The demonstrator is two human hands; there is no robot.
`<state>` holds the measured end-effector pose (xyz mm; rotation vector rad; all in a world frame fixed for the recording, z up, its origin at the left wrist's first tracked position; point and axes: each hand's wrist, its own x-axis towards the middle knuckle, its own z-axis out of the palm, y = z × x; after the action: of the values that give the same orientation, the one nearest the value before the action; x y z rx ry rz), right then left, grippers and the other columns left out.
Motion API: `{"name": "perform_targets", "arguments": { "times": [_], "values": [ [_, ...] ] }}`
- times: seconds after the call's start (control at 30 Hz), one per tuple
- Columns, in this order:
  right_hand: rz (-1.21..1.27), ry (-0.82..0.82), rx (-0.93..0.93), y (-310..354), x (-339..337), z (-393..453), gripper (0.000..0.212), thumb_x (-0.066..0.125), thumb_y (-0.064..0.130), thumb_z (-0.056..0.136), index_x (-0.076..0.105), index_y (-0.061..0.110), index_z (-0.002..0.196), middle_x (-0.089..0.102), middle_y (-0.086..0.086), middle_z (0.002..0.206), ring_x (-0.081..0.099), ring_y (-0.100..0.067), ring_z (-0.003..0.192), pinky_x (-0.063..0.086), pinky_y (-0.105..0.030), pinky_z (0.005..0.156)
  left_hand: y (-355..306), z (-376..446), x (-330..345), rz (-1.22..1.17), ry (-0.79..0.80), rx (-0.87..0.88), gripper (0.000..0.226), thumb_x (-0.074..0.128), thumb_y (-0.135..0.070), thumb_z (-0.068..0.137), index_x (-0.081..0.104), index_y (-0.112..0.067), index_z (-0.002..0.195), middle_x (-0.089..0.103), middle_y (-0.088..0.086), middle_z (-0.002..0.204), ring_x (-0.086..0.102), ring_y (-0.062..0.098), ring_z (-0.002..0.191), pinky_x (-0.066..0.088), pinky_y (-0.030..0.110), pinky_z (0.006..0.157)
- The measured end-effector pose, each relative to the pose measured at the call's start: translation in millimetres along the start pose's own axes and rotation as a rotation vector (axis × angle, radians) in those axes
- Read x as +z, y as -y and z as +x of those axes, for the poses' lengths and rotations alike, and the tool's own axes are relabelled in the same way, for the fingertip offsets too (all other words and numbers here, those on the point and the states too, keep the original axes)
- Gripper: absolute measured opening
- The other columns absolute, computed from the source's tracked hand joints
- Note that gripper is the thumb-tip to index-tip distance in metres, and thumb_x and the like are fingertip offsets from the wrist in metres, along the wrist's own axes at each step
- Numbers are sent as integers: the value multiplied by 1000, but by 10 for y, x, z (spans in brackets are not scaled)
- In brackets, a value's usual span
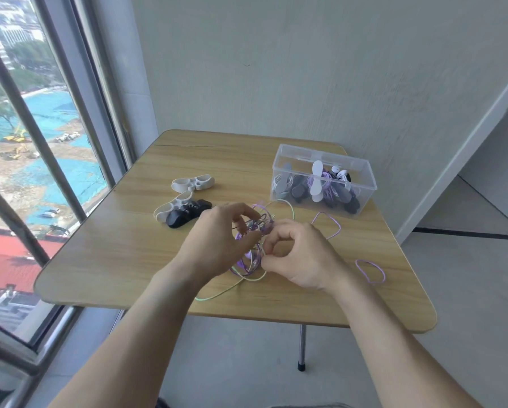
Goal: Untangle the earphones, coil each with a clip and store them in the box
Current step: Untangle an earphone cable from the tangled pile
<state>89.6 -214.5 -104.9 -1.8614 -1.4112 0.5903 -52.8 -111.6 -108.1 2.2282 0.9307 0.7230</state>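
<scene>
Two hands over the counter (105,260) centre, bare wood toward the near and left edges. Left hand (217,245) and right hand (299,257) both curl fingers round the tangled earphones (254,245), pinching cords. Clips (188,201) lie beyond left; box (323,178) far right, near the edge

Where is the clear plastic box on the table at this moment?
In the head view, the clear plastic box stands at the far right corner of the wooden table, beyond the tangle of earphones and near the wall.
</scene>
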Motion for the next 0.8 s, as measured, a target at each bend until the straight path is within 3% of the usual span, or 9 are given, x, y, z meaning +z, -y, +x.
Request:
{"name": "perform_targets", "arguments": {
  "times": [0.1, 0.23, 0.4, 0.5, 0.57, 0.63, 0.67, 0.73, 0.8],
  "values": [
    [131, -11, 4, 4, -5, -8, 11, 73, 24, 59, 62, 26, 58, 73, 14, 92, 67, 0, 100, 48, -24, 93, 48, 18, -13, 34, -20, 39, 24, 81, -39, 76, 68, -32, 94, 61, -13, 85, 52, -2, 63, 38, 21, 61],
    [292, 4, -10, -37, -46, -4, 24, 80, -1, 71, 67, 18, 65, 74, 6, 109, 68, 1, 104, 48, -27, 102, 41, 14, -7, -33, -75, -14, 24, 78, -43, 79, 66, -28, 95, 67, -14, 88, 54, -7, 60, 36, 12, 58],
    [332, 109, -19, -44, -112, -6, 16, 82, 1, 77, 71, 12, 76, 74, 5, 111, 67, 0, 107, 47, -15, 95, 103, 44, -79, -180, -5, -149, 19, 83, -35, 79, 68, -24, 84, 69, -4, 87, 55, -1, 50, 42, 16, 52],
    [443, 179, 25, -2, -210, -34, 6, 78, 14, 84, 75, 9, 83, 77, -1, 98, 71, -10, 93, 52, -25, 87, 127, 48, -126, -146, 4, -188, 16, 77, -30, 86, 66, -21, 79, 68, -1, 87, 54, 3, 52, 38, 21, 50],
    [492, 74, 124, -26, -266, -8, 15, 69, 18, 93, 75, 7, 85, 77, -6, 90, 74, -19, 83, 56, -35, 74, 112, 54, -145, -171, -1, -220, 15, 68, -24, 94, 64, -12, 85, 65, -1, 79, 51, 2, 42, 35, 18, 42],
    [299, -168, 137, -96, -282, 37, 10, 70, 20, 92, 72, 12, 86, 76, -1, 85, 71, -18, 74, 53, -34, 68, 107, 65, -157, -247, -31, -239, 15, 59, -17, 99, 57, -8, 87, 69, 0, 79, 52, 5, 39, 35, 18, 39],
    [148, -222, 128, -136, -283, 52, 9, 75, 22, 87, 70, 18, 92, 73, 4, 89, 68, -15, 78, 52, -31, 72, 111, 70, -159, -290, -55, -240, 16, 55, -15, 101, 54, -10, 86, 71, 0, 82, 56, 8, 42, 38, 20, 42],
    [-80, -73, 130, -210, -239, 48, 44, 84, 30, 78, 62, 29, 116, 62, 8, 107, 60, -11, 95, 47, -25, 86, 105, 83, -157, -371, -91, -247, 18, 49, -14, 103, 48, -13, 86, 72, -1, 84, 59, 13, 46, 38, 17, 44],
    [-236, 60, 120, -249, -146, 50, 53, 85, 41, 75, 62, 34, 123, 56, 6, 112, 54, -12, 110, 44, -31, 100, 87, 88, -154, -436, -87, -255, 17, 45, -14, 105, 45, -13, 88, 71, -4, 79, 58, 14, 47, 35, 14, 41]
  ]
}}
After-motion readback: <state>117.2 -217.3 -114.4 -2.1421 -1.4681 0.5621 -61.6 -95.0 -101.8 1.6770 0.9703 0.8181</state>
